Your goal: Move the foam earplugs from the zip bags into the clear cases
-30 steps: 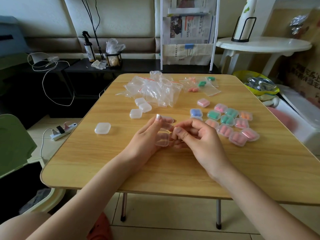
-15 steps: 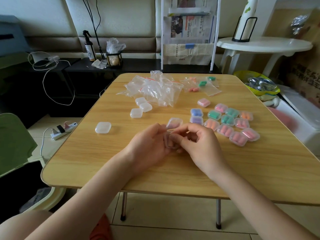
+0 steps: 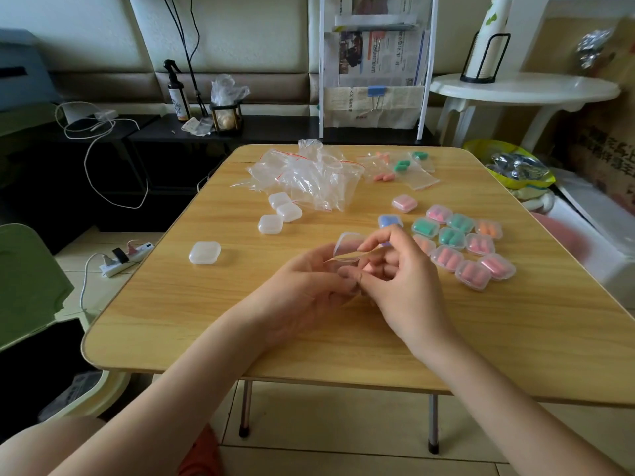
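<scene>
Far left on the tabletop (image 3: 165, 304) I see one empty clear case (image 3: 204, 252) lying alone, then three more empty cases (image 3: 280, 213) beside the heap of emptied zip bags (image 3: 305, 176). At centre my left hand (image 3: 302, 286) cradles an open case (image 3: 348, 249) from below, its fingers curled round the base, lid tilted up. My right hand (image 3: 402, 280) pinches at the same case; what sits inside is hidden by fingers, so I cannot tell if earplugs are in. To the right, roughly a dozen filled cases (image 3: 460, 245) sit clustered. Behind them a few bags with earplugs (image 3: 398, 166) remain. I judge the job well past halfway, with about four pairs left.
</scene>
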Motion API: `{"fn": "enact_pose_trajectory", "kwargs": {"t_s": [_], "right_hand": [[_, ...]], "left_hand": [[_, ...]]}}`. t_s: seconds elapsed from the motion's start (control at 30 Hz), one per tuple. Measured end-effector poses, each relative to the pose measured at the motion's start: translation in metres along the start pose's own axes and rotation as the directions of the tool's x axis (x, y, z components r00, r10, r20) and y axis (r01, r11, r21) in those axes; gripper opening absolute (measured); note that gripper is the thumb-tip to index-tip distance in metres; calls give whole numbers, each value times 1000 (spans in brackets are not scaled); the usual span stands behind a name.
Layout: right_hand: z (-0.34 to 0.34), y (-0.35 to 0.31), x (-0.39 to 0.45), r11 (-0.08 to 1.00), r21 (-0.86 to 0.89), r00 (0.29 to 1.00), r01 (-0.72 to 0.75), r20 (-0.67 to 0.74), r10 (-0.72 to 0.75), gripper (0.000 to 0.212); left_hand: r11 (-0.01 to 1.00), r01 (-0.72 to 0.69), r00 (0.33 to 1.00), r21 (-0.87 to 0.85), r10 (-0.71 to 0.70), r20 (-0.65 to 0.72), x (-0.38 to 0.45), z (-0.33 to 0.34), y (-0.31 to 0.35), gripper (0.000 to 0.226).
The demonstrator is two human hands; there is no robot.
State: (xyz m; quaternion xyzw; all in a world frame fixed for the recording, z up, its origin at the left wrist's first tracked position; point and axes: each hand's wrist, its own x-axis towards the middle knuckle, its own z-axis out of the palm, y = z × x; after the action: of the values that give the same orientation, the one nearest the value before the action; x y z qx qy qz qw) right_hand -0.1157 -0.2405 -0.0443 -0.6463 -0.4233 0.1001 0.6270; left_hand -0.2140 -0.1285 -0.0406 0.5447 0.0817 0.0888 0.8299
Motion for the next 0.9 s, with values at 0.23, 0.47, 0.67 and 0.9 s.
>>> {"fn": "enact_pose_trajectory", "kwargs": {"t_s": [0.23,0.47,0.67,0.9], "right_hand": [[-3,-3,4,962,239,991,-132,47,124,2],[-4,-2,3,953,245,983,-178,95,159,19],[-2,-1,0,999,-32,1000,-13,-7,13,16],[0,2,3,996,-50,994,-72,84,76,27]], "left_hand": [[997,7,1000,-76,-8,-17,2,1,3,52],[983,13,1000,-181,-15,-11,3,-1,7,53],[976,84,995,-201,-92,-35,-1,8,7,45],[987,3,950,-159,-52,-309,3,10,8,53]]}}
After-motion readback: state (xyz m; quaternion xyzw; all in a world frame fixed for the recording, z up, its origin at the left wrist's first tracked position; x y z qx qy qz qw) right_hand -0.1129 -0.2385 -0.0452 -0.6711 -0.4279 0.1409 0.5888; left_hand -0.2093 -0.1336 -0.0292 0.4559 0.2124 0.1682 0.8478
